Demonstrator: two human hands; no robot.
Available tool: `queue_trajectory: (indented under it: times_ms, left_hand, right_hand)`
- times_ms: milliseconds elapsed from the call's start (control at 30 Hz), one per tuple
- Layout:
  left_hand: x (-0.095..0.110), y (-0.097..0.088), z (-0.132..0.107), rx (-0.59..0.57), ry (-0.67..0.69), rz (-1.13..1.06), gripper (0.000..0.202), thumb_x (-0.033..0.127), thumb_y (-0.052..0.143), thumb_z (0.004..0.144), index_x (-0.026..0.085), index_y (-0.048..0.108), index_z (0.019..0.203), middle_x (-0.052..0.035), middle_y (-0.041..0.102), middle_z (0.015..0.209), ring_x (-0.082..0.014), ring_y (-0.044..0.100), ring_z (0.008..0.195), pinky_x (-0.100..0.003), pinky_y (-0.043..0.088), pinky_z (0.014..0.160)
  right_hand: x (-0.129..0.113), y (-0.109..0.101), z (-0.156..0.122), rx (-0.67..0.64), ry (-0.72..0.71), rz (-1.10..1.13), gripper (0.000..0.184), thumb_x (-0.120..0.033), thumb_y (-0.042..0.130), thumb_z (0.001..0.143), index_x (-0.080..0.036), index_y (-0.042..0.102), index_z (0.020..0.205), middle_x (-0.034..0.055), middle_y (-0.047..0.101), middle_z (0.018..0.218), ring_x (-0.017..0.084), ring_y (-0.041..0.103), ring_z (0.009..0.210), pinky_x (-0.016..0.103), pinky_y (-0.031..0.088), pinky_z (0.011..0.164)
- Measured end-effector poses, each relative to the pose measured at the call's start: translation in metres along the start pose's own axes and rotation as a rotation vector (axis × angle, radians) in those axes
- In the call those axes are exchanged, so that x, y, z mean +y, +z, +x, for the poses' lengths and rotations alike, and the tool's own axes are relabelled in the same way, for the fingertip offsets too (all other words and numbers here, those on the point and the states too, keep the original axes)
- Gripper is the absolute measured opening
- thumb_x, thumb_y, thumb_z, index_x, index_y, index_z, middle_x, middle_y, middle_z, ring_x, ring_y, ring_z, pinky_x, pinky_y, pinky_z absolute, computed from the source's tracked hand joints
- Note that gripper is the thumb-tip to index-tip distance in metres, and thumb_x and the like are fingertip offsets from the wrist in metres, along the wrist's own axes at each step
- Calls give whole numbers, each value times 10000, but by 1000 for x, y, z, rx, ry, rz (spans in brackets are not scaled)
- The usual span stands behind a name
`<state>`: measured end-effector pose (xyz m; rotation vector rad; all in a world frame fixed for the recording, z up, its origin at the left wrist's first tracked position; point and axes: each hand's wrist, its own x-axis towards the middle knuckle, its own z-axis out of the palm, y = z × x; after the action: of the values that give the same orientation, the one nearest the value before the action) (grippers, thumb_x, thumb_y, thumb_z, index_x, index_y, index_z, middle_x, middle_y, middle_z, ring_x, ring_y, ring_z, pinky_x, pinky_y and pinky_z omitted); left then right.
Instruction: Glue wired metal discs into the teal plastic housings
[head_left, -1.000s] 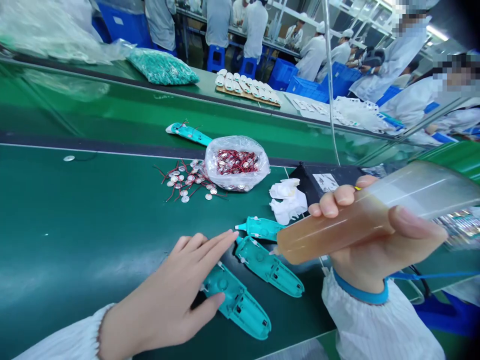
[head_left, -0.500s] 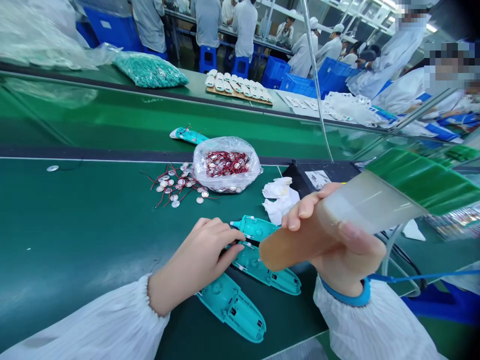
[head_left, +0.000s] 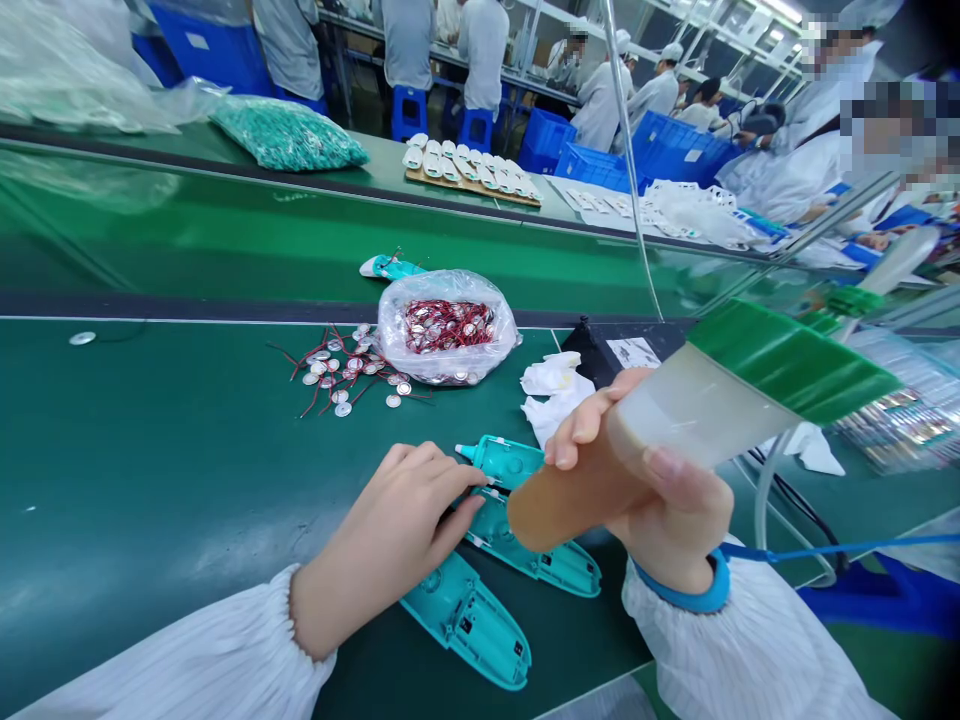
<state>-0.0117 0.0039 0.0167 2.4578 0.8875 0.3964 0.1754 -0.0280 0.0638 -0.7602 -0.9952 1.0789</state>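
My right hand [head_left: 667,490] holds a translucent plastic squeeze bottle [head_left: 645,450] tilted in the air above the bench, with amber liquid in its lower end and a green band across its far end. My left hand [head_left: 397,530] lies on the green bench mat [head_left: 165,430], its fingers and thumb closed around the narrow end of a teal plastic housing [head_left: 544,558]. A second teal housing [head_left: 501,462] sits just above those fingertips, partly behind the bottle. A third teal housing [head_left: 465,620] lies open side up below my left wrist.
Small metal discs with red wires [head_left: 337,375] are scattered beside a clear plastic bag [head_left: 446,330] full of more. White tissue [head_left: 555,390] and a black box [head_left: 600,345] lie to the right. Beyond stand another teal part, a far conveyor and co-workers in white.
My left hand has moved from the lowest housing up to the middle one, which now lies flatter. The bottle has swung left and tilted more steeply, and the view has shifted slightly.
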Motion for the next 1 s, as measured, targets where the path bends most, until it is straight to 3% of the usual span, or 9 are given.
queue_trajectory:
  times_ms: [1000]
  left_hand:
    - [0, 2, 1, 24, 48, 53, 147, 224, 452, 929, 213, 578, 1006, -20, 629, 828, -224, 562, 778, -344, 365, 659]
  right_hand:
    - [1, 2, 1, -67, -28, -16, 240, -345, 671, 735, -239, 521, 888, -9, 594, 708, 170, 576, 556, 331, 473, 531]
